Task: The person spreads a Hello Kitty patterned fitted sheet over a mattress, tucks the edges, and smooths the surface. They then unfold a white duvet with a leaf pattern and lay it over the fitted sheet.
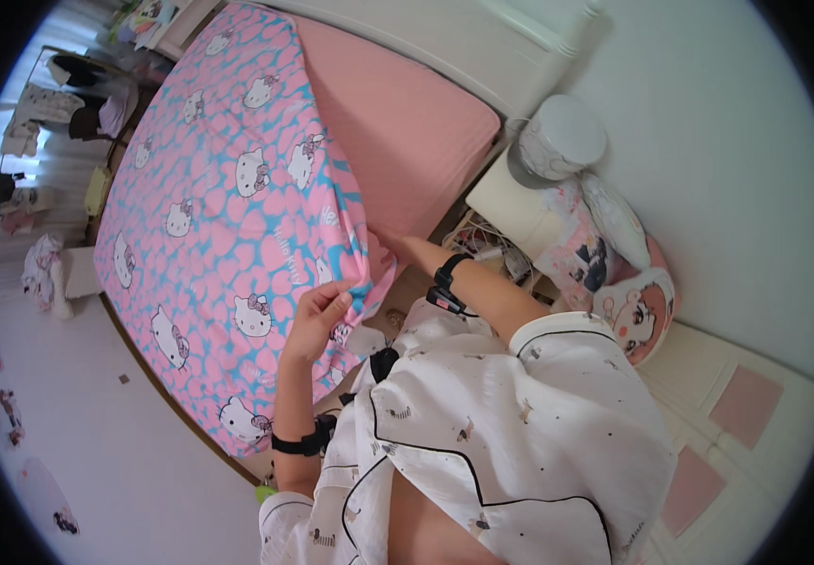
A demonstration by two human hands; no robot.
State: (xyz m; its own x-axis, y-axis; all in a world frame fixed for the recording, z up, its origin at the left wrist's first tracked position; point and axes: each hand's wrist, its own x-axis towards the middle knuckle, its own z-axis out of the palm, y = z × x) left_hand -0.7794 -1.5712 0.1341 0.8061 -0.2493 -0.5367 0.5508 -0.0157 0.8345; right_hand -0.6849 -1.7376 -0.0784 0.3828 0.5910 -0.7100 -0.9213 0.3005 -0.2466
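The bare left hand [313, 322] pinches the near edge of the pink-and-blue patterned fabric bedcover [214, 202], spread toward ten o'clock; I cannot tell how closed the bare right hand [392, 247] is. Uneven pulling could skew the cover across the pink rectangular mattress [402, 104] at twelve.

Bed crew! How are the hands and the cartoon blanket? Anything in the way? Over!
Left hand pinching blanket edge. Right hand at edge, fingers hidden. Blanket covers most of mattress. Cables beside it, clear of hands.
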